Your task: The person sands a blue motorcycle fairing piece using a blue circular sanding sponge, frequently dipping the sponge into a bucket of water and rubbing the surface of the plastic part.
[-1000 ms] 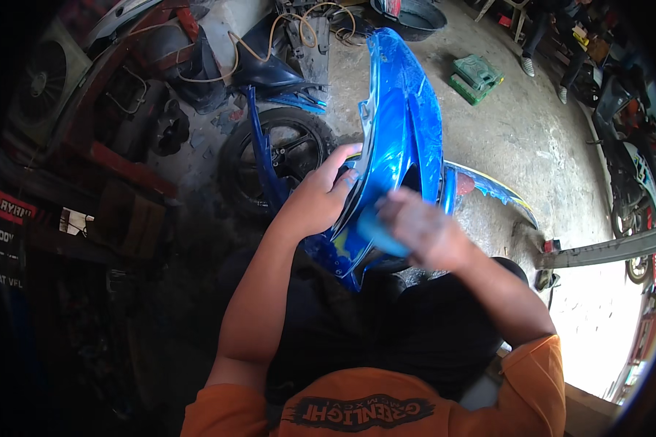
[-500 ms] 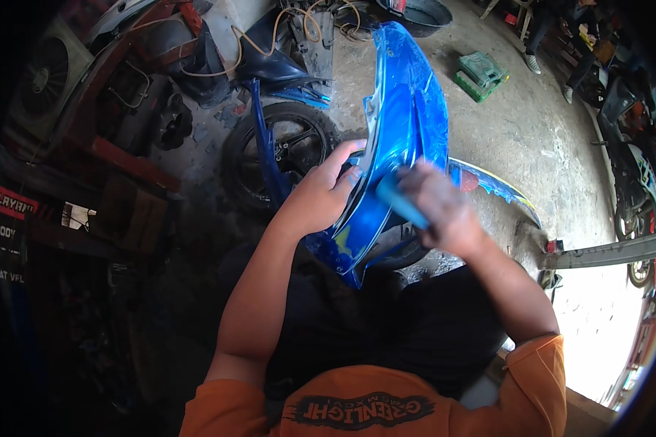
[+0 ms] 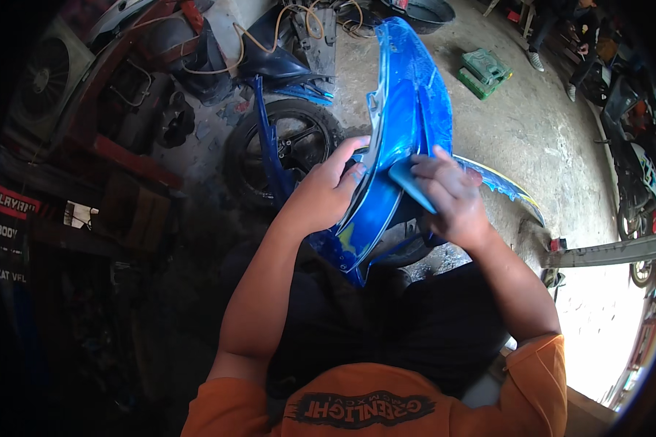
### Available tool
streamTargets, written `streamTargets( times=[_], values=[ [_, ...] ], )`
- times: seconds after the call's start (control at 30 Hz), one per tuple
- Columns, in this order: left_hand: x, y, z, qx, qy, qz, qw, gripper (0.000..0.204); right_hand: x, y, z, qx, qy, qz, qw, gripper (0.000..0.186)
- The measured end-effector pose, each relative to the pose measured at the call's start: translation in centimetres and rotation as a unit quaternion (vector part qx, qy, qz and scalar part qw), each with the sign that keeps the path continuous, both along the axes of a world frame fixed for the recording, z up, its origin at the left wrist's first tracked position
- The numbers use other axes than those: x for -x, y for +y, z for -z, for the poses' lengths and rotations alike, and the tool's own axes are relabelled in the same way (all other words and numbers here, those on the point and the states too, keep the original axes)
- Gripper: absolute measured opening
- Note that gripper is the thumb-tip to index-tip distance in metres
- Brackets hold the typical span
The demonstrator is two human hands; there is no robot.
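Observation:
A glossy blue motorcycle fairing panel [image 3: 401,120], with silver lines and a yellow patch near its lower end, stands tilted in front of my lap. My left hand [image 3: 331,191] grips its left edge, thumb on the near face and the other fingers partly hidden. Against the middle of the panel, my right hand [image 3: 453,195] presses a thin, flat light-blue pad [image 3: 410,187]. Its fingers close over the pad, whose material I cannot make out. Whitish smears and scuffs show on the panel's upper part.
A black wheel with a tire [image 3: 244,175] lies behind my left hand, beside another dark blue panel [image 3: 268,142]. A curved trim piece [image 3: 506,183] is at right. Farther off are a green case [image 3: 483,73], a black basin [image 3: 426,16] and a person [image 3: 579,51].
My right hand has shifted slightly right with the pad, and it is less blurred now. The panel has moved a little to the right; my left hand keeps its grip.

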State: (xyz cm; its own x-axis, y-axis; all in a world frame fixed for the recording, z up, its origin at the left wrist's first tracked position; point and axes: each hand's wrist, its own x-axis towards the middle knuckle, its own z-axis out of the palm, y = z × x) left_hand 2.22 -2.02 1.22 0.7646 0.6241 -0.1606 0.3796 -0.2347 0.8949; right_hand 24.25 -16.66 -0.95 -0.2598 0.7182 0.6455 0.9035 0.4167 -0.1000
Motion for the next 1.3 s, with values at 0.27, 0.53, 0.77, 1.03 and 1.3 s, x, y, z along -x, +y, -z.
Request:
streamTargets(
  times=[0.27,0.53,0.77,1.03,1.3],
  values=[
    [0.1,-0.2,0.5,-0.020,0.005,-0.007,1.000,0.045,-0.5,-0.1,0.5,0.005,-0.049,0.025,0.998,0.050],
    [0.1,0.1,1.0,-0.047,-0.024,0.001,0.999,0.046,1.1,-0.6,1.5,-0.029,-0.075,-0.027,0.996,0.052],
    [0.3,0.1,1.9,-0.088,-0.026,-0.006,0.996,0.046,1.4,-0.6,1.3,-0.006,-0.061,-0.023,0.998,0.055],
    [0.5,0.4,2.7,-0.088,-0.048,-0.010,0.995,0.046,2.2,-0.6,1.2,0.016,-0.031,-0.092,0.995,0.045],
    [0.5,0.2,1.8,-0.050,-0.027,-0.008,0.998,0.047,2.6,-0.9,1.4,0.030,-0.047,-0.094,0.994,0.046]
  ],
)
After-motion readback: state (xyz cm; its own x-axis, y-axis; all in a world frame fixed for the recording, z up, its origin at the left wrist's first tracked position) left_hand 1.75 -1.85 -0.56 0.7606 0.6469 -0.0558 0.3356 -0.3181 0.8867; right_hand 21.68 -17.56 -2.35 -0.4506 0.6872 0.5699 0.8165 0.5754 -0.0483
